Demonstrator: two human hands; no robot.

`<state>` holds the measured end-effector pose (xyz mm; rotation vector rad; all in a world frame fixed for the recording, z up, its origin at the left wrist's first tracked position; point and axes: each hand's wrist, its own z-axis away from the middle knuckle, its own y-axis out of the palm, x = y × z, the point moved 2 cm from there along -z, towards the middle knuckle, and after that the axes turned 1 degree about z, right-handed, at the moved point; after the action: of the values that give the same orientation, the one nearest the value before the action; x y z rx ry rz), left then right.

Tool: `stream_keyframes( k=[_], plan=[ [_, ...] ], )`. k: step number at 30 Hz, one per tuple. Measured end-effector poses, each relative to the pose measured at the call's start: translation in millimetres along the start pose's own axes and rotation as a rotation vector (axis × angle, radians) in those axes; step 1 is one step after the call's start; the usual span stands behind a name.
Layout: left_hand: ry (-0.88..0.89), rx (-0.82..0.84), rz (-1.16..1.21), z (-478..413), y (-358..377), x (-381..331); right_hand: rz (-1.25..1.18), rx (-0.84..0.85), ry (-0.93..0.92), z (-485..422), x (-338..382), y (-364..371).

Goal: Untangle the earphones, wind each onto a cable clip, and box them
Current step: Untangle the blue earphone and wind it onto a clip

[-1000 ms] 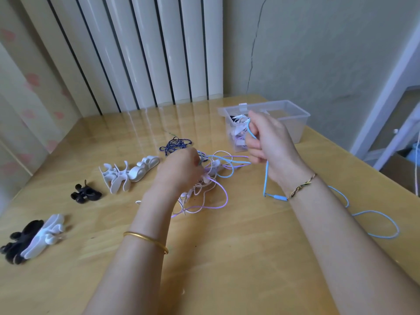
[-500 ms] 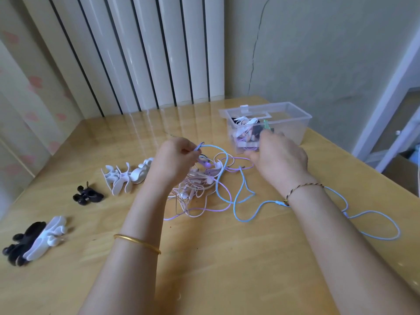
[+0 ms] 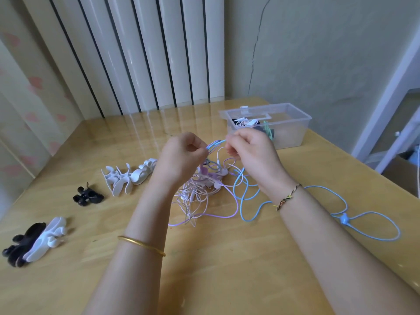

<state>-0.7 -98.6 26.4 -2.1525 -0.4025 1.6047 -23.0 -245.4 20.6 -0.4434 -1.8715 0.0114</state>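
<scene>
Both the left hand [image 3: 181,155] and right hand [image 3: 247,151] pinch thin blue cord [image 3: 214,143] above the looped tangle [image 3: 200,189].

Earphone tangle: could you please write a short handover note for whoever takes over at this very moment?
Hands: left hand and right hand each pinch the blue earphone cable above the tangle mid-table; its tail trails right.
The clear box, far right, already holds some wound sets.
Spare clips lie left: white clips, black clip, black-and-white pair.
Left to do: free the blue, purple and white cables, wind each, box them.
</scene>
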Motion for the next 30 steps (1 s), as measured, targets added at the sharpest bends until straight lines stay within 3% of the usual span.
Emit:
stream_keyframes(
  k=[8, 12, 18, 24, 27, 30],
  plan=[
    [-0.146, -0.121, 0.248, -3.9, -5.9, 5.8, -0.087, -0.003, 0.14, -0.7, -5.0, -5.5],
    [-0.209, -0.206, 0.263, -4.7, -11.1, 13.7, -0.162, -0.09, 0.205, -3.4, -6.0, -13.6],
    [-0.292, -0.193, -0.024, -8.8, -13.3, 26.7, -0.702, -0.167, 0.289, -7.3, -1.6, -17.9],
    [-0.19, -0.106, -0.476, -7.4, -7.3, 16.1, -0.505, -0.133, 0.228, -4.1, 2.4, -16.5],
    [-0.056, -0.129, -0.422, -4.8, -7.7, 2.8, -0.507, -0.108, 0.181, -2.6, 8.3, -16.1],
    [0.069, 0.065, -0.239, -3.2, 0.7, -0.7, -0.603, -0.087, 0.179, -3.3, 11.3, -16.6]
  ],
)
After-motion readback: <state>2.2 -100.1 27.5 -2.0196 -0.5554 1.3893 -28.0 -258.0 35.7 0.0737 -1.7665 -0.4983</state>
